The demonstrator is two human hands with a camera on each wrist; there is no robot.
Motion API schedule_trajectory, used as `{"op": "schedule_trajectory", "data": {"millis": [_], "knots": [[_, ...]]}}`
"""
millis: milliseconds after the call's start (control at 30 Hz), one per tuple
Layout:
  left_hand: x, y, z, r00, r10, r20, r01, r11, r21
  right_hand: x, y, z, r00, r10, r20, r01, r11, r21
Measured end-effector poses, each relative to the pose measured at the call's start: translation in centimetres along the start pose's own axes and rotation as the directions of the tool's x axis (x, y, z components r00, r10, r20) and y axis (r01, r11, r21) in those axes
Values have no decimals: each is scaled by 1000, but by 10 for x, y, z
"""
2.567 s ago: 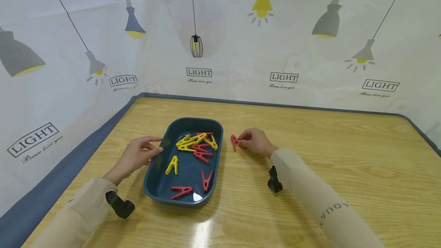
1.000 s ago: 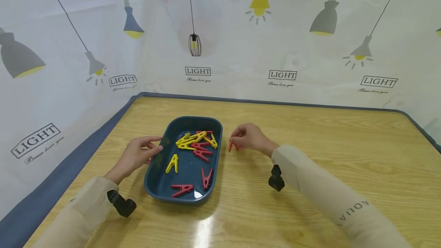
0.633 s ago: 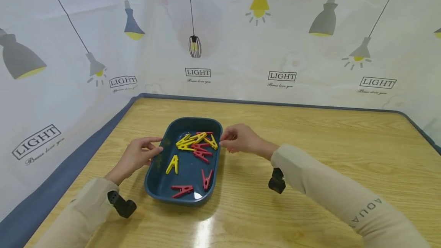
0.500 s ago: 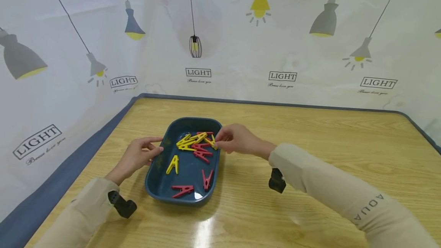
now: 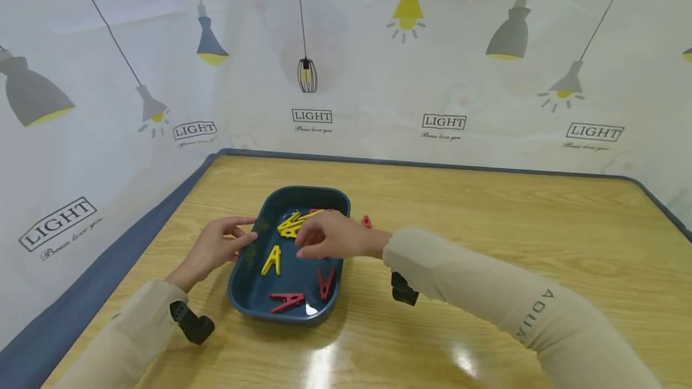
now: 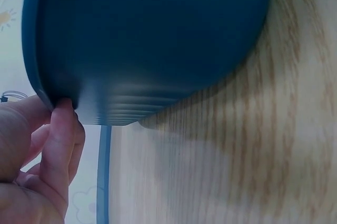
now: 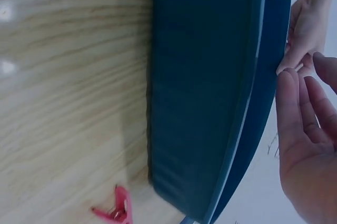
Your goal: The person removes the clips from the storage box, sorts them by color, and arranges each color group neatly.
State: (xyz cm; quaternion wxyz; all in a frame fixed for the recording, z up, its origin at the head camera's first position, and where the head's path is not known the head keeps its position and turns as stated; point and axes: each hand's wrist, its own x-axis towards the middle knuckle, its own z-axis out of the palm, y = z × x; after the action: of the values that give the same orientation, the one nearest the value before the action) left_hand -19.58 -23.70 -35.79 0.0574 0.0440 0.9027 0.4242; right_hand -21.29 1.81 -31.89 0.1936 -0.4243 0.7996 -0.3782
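My left hand [image 5: 218,245] pinches the left rim of a dark blue tub [image 5: 251,299] between thumb and fingers; the left wrist view shows that grip from outside the wall. Over the tub hovers my right hand [image 5: 337,236], fingers loosely bent, thumb apart and nothing between them. Inside lie several yellow and red clothespins, among them a lone yellow clothespin [image 5: 273,260] and a red clothespin [image 5: 287,301] near the front. The right hand covers part of the pile. On the table right of the tub is another red clothespin [image 7: 120,208], partly hidden behind the right wrist in the head view.
The tub stands on a wood-grain table [image 5: 486,209] with a dark blue border. Behind and to the left hangs a white curtain [image 5: 367,65] printed with lamps. A dark wrist camera [image 5: 191,323] sits under the left sleeve, another [image 5: 403,289] under the right.
My right hand has let go of the red clothespin beside the tub and moved left over the rim, above the pile. The left hand has kept its hold on the tub.
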Motion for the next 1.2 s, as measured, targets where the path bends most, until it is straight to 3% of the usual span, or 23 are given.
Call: {"op": "schedule_trajectory", "data": {"millis": [433,867,1200], "knots": [[-1,-3,-1,1000,27,0,-27,999,-29,26,-2,41,991,-18,135,21,1000,-22],[1,-4,0,1000,23,-6,-23,999,-44,35,2,56,964,158,213,-139,985,-103],[0,-6,0,1000,12,-9,-12,999,-48,38,8,61,934,214,287,-208,977,-52]]}}
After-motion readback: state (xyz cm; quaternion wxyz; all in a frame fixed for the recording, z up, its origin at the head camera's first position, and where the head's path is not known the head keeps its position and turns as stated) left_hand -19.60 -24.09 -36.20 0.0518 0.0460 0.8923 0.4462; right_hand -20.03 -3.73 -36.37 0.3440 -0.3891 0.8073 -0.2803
